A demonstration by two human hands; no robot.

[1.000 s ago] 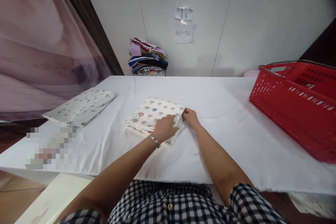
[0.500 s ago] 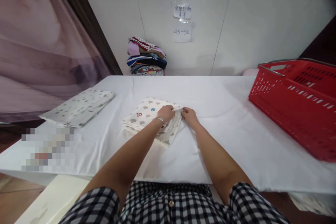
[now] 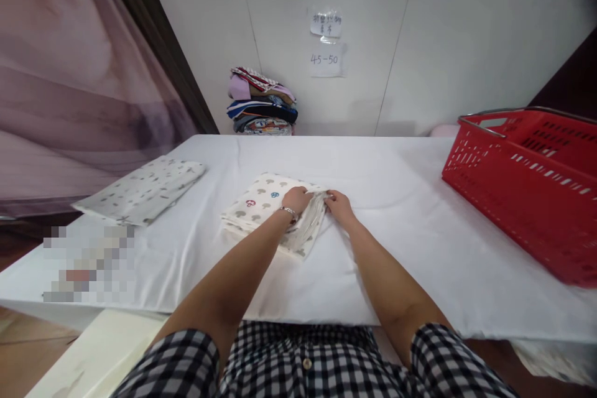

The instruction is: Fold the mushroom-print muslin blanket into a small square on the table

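A folded white cloth point(image 3: 254, 202) with grey, red and blue mushroom prints lies in layers on the white-covered table point(image 3: 396, 211). My left hand point(image 3: 296, 200), with a bracelet at the wrist, is closed on the cloth near its right side. At the far right corner my right hand point(image 3: 339, 206) pinches the cloth's edge between thumb and fingers. Between my hands the layers are bunched and slightly raised. My fingertips partly hide the gripped edge.
Another folded printed cloth point(image 3: 144, 189) lies on the left of the table. A red plastic basket point(image 3: 517, 193) stands at the right. Beyond the far edge is a stack of folded fabrics point(image 3: 263, 106) by the wall. A blurred patch point(image 3: 88, 264) covers something front left.
Both hands keep their grip on the cloth and have barely shifted. The whole view has moved slightly.
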